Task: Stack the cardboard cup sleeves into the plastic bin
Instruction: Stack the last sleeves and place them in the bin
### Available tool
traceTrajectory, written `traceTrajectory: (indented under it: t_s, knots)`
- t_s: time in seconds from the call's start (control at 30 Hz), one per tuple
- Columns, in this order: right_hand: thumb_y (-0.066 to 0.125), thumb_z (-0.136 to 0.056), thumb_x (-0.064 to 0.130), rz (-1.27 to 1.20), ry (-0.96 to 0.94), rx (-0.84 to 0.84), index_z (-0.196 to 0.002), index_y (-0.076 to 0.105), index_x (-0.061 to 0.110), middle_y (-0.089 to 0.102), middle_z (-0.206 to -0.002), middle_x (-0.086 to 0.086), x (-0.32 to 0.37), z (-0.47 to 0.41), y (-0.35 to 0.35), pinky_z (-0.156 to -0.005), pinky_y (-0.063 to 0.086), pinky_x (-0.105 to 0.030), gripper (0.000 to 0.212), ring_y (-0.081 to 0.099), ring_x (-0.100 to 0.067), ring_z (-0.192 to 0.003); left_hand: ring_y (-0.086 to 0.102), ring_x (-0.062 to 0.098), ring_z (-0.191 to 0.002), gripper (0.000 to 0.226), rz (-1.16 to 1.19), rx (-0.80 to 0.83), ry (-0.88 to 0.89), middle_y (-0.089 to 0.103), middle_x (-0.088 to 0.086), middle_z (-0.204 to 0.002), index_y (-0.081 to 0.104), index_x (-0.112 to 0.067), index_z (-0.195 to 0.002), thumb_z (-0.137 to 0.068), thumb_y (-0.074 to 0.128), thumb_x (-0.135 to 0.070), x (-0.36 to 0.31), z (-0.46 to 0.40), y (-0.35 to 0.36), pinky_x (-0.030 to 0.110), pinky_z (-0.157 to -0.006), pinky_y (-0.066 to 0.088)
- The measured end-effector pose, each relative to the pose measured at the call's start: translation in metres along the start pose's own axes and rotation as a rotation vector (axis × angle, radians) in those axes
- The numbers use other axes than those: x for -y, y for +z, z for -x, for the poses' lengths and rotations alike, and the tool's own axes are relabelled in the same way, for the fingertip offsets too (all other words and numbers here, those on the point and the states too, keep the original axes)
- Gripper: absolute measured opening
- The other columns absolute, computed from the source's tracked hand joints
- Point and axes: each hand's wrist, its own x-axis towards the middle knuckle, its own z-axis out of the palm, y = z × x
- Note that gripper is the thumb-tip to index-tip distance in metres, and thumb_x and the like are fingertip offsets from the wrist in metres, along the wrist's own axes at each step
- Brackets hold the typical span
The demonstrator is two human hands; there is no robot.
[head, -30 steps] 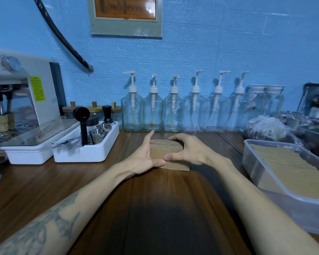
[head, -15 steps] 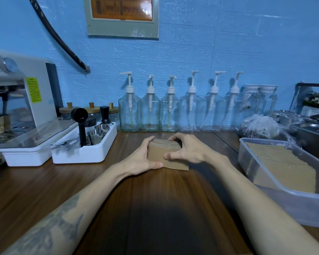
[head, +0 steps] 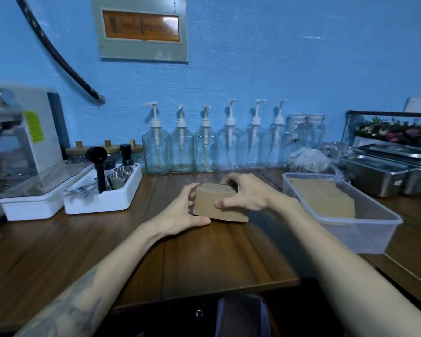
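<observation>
A stack of brown cardboard cup sleeves (head: pixel 210 206) stands on the wooden counter in the middle of the view. My left hand (head: pixel 180 215) grips its left end, thumb along the near bottom edge and fingers behind. My right hand (head: pixel 243 194) grips the stack from the top and right, thumb on the front face and fingers curled over the back. A clear plastic bin (head: pixel 365 229) sits to the right on the counter, with a layer of flat sleeves (head: pixel 323 198) lying inside it.
A row of glass pump bottles (head: pixel 204 147) lines the blue wall behind. A white tray with coffee tools (head: pixel 102 198) and an espresso machine (head: pixel 20 142) stand at the left. Steel containers (head: pixel 384 171) and a plastic bag (head: pixel 309 161) sit behind the bin.
Both hands have tightened on the stack and tilted its near edge up slightly. The view has tipped downward, showing the counter's front edge.
</observation>
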Motion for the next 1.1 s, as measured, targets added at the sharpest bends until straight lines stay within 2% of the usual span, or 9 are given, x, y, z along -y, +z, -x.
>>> traceTrajectory:
  t_s: [0.23,0.37,0.43,0.53,0.63,0.8,0.87,0.97,1.1]
  knots:
    - [0.082,-0.07,0.054,-0.095,0.044,-0.134,-0.113,0.063,0.021,0.068,-0.104,0.005,-0.009,0.049,-0.066,-0.082,0.052,-0.029,0.057,0.065,-0.012,-0.094,0.054,0.008,-0.111,0.074,0.042,-0.004,0.071,0.051,0.003,-0.133,0.025,-0.008,-0.146,-0.087,0.068,0.001,-0.046,-0.006,0.039,0.006,-0.08,0.047]
    - [0.083,-0.072,0.049,-0.135,0.09,-0.198,-0.113,0.064,0.02,0.068,-0.105,0.003,-0.033,0.082,-0.102,-0.085,0.051,-0.028,0.054,0.066,-0.012,-0.095,0.058,0.009,-0.089,0.041,-0.036,-0.064,0.095,0.062,0.001,-0.101,0.049,-0.009,-0.13,-0.091,0.061,-0.002,-0.073,-0.029,0.074,0.01,-0.073,0.042]
    - [0.084,-0.072,0.047,-0.148,0.109,-0.22,-0.112,0.064,0.02,0.069,-0.106,0.002,-0.046,0.098,-0.114,-0.087,0.051,-0.029,0.052,0.066,-0.013,-0.097,0.058,0.014,-0.088,0.027,-0.017,-0.085,0.09,0.065,0.003,-0.096,0.058,-0.01,-0.115,-0.09,0.058,-0.001,-0.084,-0.041,0.094,0.015,-0.07,0.042]
    - [0.084,-0.072,0.043,-0.179,0.132,-0.273,-0.111,0.065,0.02,0.069,-0.107,0.002,-0.065,0.118,-0.129,-0.086,0.052,-0.029,0.05,0.066,-0.013,-0.097,0.06,0.018,-0.097,0.014,0.018,-0.097,0.071,0.067,0.0,-0.102,0.061,-0.019,-0.104,-0.091,0.06,-0.013,-0.097,-0.056,0.126,0.026,-0.083,0.047]
    - [0.084,-0.072,0.045,-0.14,0.148,-0.301,-0.109,0.062,0.026,0.068,-0.105,0.009,-0.079,0.135,-0.139,-0.077,0.048,-0.019,0.047,0.065,-0.005,-0.095,0.062,0.019,-0.105,0.025,0.047,-0.084,0.024,0.068,0.0,-0.112,0.062,-0.02,-0.111,-0.089,0.06,-0.032,-0.105,-0.063,0.15,0.037,-0.096,0.049]
    - [0.084,-0.072,0.047,-0.113,0.172,-0.296,-0.113,0.061,0.025,0.067,-0.107,0.009,-0.097,0.151,-0.141,-0.091,0.053,-0.031,0.052,0.065,-0.01,-0.099,0.056,0.014,-0.053,0.018,0.257,-0.016,-0.086,0.06,0.001,-0.07,0.06,-0.023,-0.096,-0.085,0.056,-0.037,-0.115,-0.062,0.169,0.028,-0.052,0.048]
    - [0.084,-0.071,0.048,-0.12,0.178,-0.289,-0.113,0.062,0.025,0.067,-0.108,0.01,-0.1,0.153,-0.141,-0.093,0.053,-0.032,0.053,0.065,-0.009,-0.1,0.056,0.013,-0.049,0.009,0.308,-0.027,-0.105,0.06,0.004,-0.067,0.061,-0.016,-0.089,-0.089,0.056,-0.023,-0.119,-0.063,0.17,0.025,-0.049,0.049]
    - [0.085,-0.07,0.048,-0.146,0.186,-0.26,-0.112,0.064,0.025,0.069,-0.106,0.01,-0.102,0.154,-0.141,-0.094,0.053,-0.032,0.052,0.066,-0.006,-0.098,0.053,0.012,-0.044,0.019,0.414,-0.072,-0.121,0.057,0.011,-0.063,0.06,-0.008,-0.071,-0.087,0.052,-0.001,-0.123,-0.062,0.169,0.021,-0.044,0.048]
    - [0.086,-0.07,0.045,-0.178,0.204,-0.245,-0.11,0.065,0.021,0.069,-0.11,0.004,-0.104,0.151,-0.137,-0.097,0.05,-0.033,0.052,0.065,-0.011,-0.103,0.05,0.014,-0.045,0.018,0.569,-0.118,-0.152,0.054,0.012,-0.065,0.067,0.003,-0.091,-0.086,0.05,0.006,-0.124,-0.058,0.163,0.02,-0.045,0.049]
